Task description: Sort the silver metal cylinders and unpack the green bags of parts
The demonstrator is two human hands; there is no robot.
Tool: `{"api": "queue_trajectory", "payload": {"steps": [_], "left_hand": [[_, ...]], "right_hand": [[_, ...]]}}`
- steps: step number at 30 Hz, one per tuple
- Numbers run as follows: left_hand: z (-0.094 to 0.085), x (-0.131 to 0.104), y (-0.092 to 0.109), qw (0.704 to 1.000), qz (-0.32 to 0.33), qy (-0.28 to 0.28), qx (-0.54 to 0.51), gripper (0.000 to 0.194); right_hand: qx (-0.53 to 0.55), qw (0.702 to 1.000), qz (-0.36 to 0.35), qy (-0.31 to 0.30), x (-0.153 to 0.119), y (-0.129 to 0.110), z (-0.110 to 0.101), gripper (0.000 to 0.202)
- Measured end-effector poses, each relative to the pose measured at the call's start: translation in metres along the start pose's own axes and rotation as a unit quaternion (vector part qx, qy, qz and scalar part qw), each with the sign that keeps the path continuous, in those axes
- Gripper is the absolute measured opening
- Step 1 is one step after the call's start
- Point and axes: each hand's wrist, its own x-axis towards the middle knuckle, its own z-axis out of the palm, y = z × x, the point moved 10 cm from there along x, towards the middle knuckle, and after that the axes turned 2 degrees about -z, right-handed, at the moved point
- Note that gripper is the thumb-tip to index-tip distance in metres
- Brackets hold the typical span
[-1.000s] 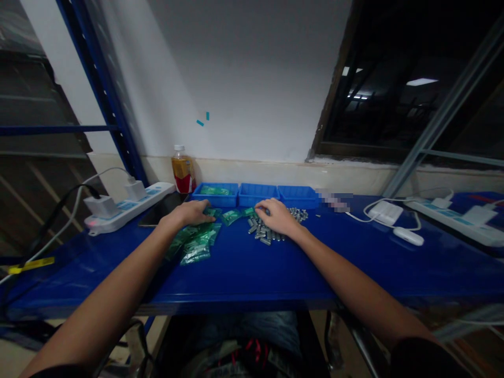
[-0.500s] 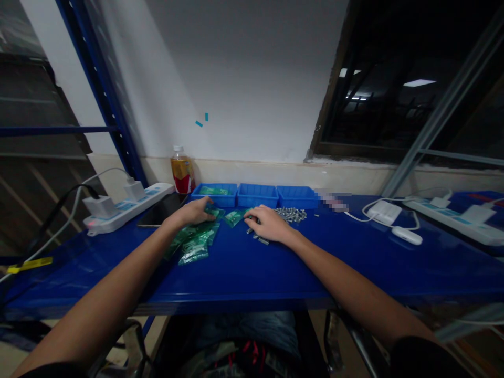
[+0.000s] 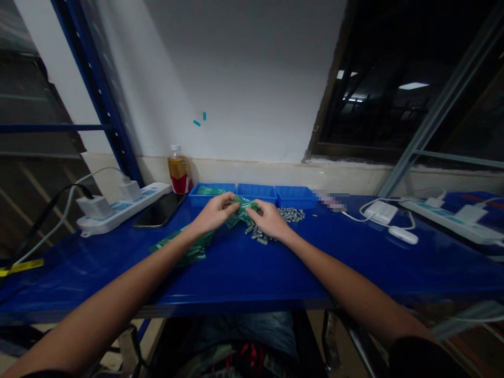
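My left hand (image 3: 219, 211) and my right hand (image 3: 269, 218) meet over the middle of the blue table. Between them is a small green plastic bag (image 3: 244, 205), pinched at its left by my left fingers and at its right by my right fingers. Just below my right hand lie several metal cylinders (image 3: 260, 236). Behind that hand spreads a heap of small screws (image 3: 292, 214). More green plastic bags (image 3: 192, 247) lie in a pile beneath my left forearm, which partly hides them.
Three blue bins stand along the wall: the left bin (image 3: 195, 200) holds green bags, beside a middle bin (image 3: 255, 191) and a right bin (image 3: 295, 195). A drink bottle (image 3: 180, 173), phone (image 3: 159, 211) and power strip (image 3: 114, 215) are at left. White chargers (image 3: 381, 211) lie at right.
My left hand has moved right from the bag pile to meet my right hand. My right hand has lifted off the metal pieces. A green bag is now held between both.
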Motion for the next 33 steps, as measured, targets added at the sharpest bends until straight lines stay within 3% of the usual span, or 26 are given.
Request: {"api": "queue_trajectory", "payload": {"steps": [3,7,11,16,21,27,30,33], "left_hand": [[0.004,-0.004,-0.002,0.994,0.015,0.005,0.107,0.019],[0.002,-0.008,0.011,0.979,0.049,0.018,0.198,0.022],[0.0,-0.009,0.024,0.965,0.08,0.034,0.249,0.021],[-0.002,-0.008,0.017,0.956,0.068,0.047,0.281,0.022],[0.004,-0.009,0.02,0.957,0.094,0.037,0.273,0.025],[0.013,-0.01,0.022,0.965,0.109,0.007,0.237,0.024],[0.009,-0.006,0.012,0.981,0.067,0.007,0.184,0.024],[0.003,-0.002,-0.004,0.998,0.006,0.03,0.059,0.035]], "right_hand": [[-0.077,0.997,-0.024,-0.006,-0.001,-0.004,0.001,0.02],[-0.101,0.993,-0.05,-0.015,-0.004,-0.01,0.004,0.016],[-0.04,0.999,-0.023,0.013,-0.002,-0.006,-0.002,0.011],[0.048,0.996,0.0,0.078,0.002,0.003,-0.016,0.016],[0.025,0.994,-0.033,0.098,0.002,-0.003,-0.023,0.017],[0.026,0.996,-0.022,0.084,0.001,-0.003,-0.017,0.018],[0.067,0.994,-0.002,0.089,0.001,0.004,-0.015,0.019],[0.12,0.985,0.024,0.124,0.003,0.016,-0.021,0.021]]}}
